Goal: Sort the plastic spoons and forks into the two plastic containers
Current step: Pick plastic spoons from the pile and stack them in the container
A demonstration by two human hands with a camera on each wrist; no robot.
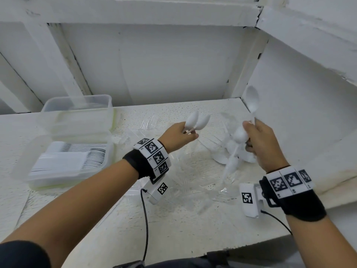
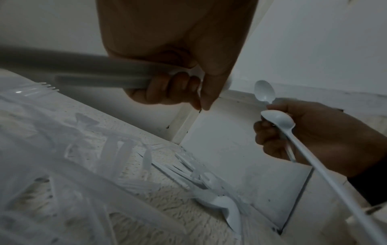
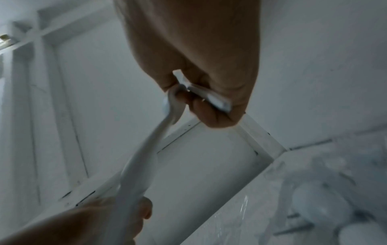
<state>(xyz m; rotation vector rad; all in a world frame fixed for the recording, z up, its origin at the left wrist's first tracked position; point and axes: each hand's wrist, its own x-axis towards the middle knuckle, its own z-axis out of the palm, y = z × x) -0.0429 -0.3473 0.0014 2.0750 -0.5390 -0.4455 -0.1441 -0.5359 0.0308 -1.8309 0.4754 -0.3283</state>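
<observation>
My left hand (image 1: 181,135) grips two white plastic spoons (image 1: 197,121) by their handles, bowls pointing up and right, above the middle of the shelf. My right hand (image 1: 262,141) holds two more white spoons: one (image 1: 252,102) stands bowl up, the other (image 1: 239,135) points handle down. In the left wrist view the right hand (image 2: 314,132) and its two spoons (image 2: 278,120) show clearly. Loose clear forks (image 1: 185,178) and white spoons (image 1: 222,157) lie scattered on the shelf between my hands. Two clear containers sit at the left: the near one (image 1: 63,159) holds stacked cutlery, the far one (image 1: 81,105) looks empty.
The work surface is a white speckled shelf (image 1: 173,229) with a wall at the back and a side panel (image 1: 301,105) close to my right hand. A black cable (image 1: 145,219) hangs from my left wrist camera. The shelf's front edge runs below my forearms.
</observation>
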